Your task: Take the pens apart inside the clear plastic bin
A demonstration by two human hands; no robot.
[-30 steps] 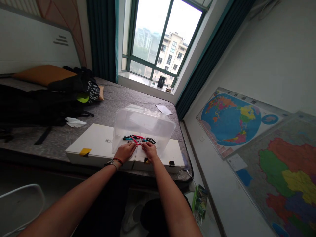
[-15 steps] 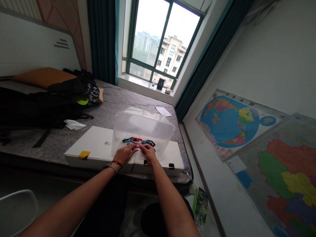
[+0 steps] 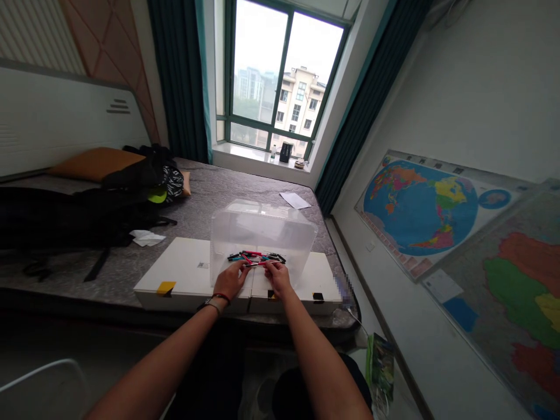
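Observation:
A pile of pens (image 3: 262, 255) in red, black and teal lies in a clear plastic bin (image 3: 262, 228), which rests on its side with its mouth towards me. In front of the pile, my left hand (image 3: 231, 280) pinches one end of a red pen (image 3: 259, 264). The fingers of my right hand (image 3: 277, 277) close on its other end. Held roughly level, the pen spans the gap between both hands; its ends are partly hidden by my fingers. Under the bin are two white boxes (image 3: 175, 263) side by side.
The boxes sit at the near edge of a grey mattress (image 3: 196, 192). Black bags (image 3: 79, 219) and a crumpled tissue (image 3: 147, 237) lie to the left, a paper sheet (image 3: 295, 200) behind the bin. A wall with maps (image 3: 422, 210) bounds the right side.
The view has shifted, so the scene sits lower and further right. Both hands have turned the red pen more level and drawn a little apart along it.

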